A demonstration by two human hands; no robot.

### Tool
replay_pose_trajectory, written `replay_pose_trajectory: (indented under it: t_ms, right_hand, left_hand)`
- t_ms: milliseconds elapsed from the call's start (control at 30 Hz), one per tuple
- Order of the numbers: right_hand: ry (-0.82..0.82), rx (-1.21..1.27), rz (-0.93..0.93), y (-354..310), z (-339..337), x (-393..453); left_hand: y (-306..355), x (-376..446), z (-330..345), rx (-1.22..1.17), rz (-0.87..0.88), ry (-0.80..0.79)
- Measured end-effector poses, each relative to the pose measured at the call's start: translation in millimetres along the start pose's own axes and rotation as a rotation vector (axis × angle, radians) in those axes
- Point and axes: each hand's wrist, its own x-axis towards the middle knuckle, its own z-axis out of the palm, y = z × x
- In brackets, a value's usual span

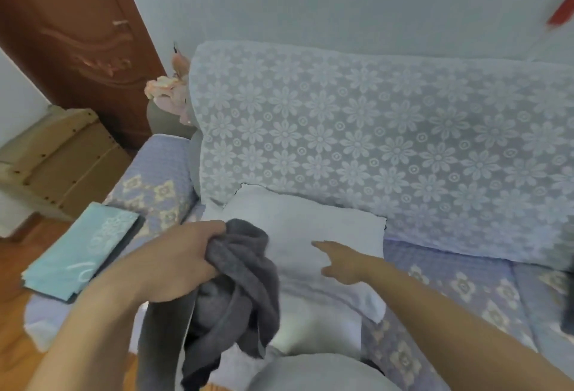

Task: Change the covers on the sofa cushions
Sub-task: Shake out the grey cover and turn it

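A bare white cushion (310, 222) lies on the sofa seat, leaning toward the backrest. My left hand (174, 260) grips a bunched dark grey cover (245, 285), which hangs down in front of the cushion's left side. My right hand (338, 258) reaches over the cushion with fingers extended, touching or hovering just above its white surface. A folded light blue cover (77, 254) with a white pattern lies on the sofa's left armrest.
The sofa (450, 282) has a purple flowered seat cover and a lace flower-patterned throw (372, 129) over its backrest. Left of the sofa stand a wooden crate (62, 154) and a brown door (77, 33). Pink artificial flowers (170, 89) stand behind the armrest.
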Motion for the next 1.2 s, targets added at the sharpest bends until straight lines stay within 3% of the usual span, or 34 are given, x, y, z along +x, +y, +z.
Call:
replay_pose_trajectory:
  t_ms: [100, 167, 300, 367, 433, 533, 600, 667, 733, 800, 867, 900, 967, 1067, 1133, 1200]
  right_hand:
    - [0.069, 0.159, 0.106, 28.5, -22.2, -35.2]
    - [0.186, 0.426, 0.080, 32.7, -44.9, -69.5]
    - [0.362, 0.921, -0.327, 10.5, -81.9, -164.3]
    - [0.353, 0.923, -0.464, -5.2, -94.1, -212.0]
    - [0.411, 0.807, -0.415, -6.8, -101.5, -248.4]
    - [0.822, 0.460, -0.163, 10.3, -117.0, -279.0]
    - [1.104, 0.471, -0.029, 31.2, -128.7, -304.1]
    - [1.245, 0.601, 0.031, 54.6, -138.4, -339.1]
    - [1.115, 0.693, 0.020, 81.9, -140.2, -378.2]
    - [0.798, 0.652, 0.023, 108.5, -132.9, -416.8]
    - [0.558, 0.656, -0.067, 136.8, -122.6, -441.9]
    - [0.511, 0.789, -0.139, 150.0, -117.5, -448.7]
    - [0.579, 1.119, -0.205, 173.1, -107.8, -445.6]
    - [0.853, 1.472, 0.032, 209.9, -89.5, -418.9]
    - [0.733, 1.750, 0.008, 226.6, -71.0, -410.1]
    - [0.614, 1.807, -0.084, 232.2, -52.7, -407.4]
  left_hand:
    - [26.2, 12.4, -7.2, -0.017, 0.195, -0.009]
    - [57.8, 30.2, -7.0, -0.044, 0.323, 0.036]
    - [133.9, 60.1, -6.9, -0.019, 0.560, 0.058]
    - [166.5, 71.1, -10.4, -0.004, 0.632, 0.097]
    - [199.9, 81.0, -12.4, 0.028, 0.686, 0.139]
    - [250.1, 92.8, -12.4, 0.217, 0.776, 0.278]
    - [278.9, 101.5, -11.7, 0.394, 0.804, 0.492]
    - [297.4, 112.3, -13.4, 0.423, 0.758, 0.691]
    - [312.0, 123.7, -10.0, 0.403, 0.658, 0.787]
    - [332.0, 132.0, 2.9, 0.394, 0.578, 0.808]
    - [353.8, 135.9, 21.2, 0.254, 0.626, 0.705]
    - [365.8, 133.5, 32.0, 0.135, 0.704, 0.596]
    - [390.3, 123.5, 54.1, -0.034, 0.925, 0.413]
    - [420.0, 114.0, 83.2, -0.016, 1.174, 0.443]
    - [434.8, 105.3, 96.8, -0.013, 1.213, 0.457]
    - [442.5, 96.7, 102.0, 0.009, 1.212, 0.442]
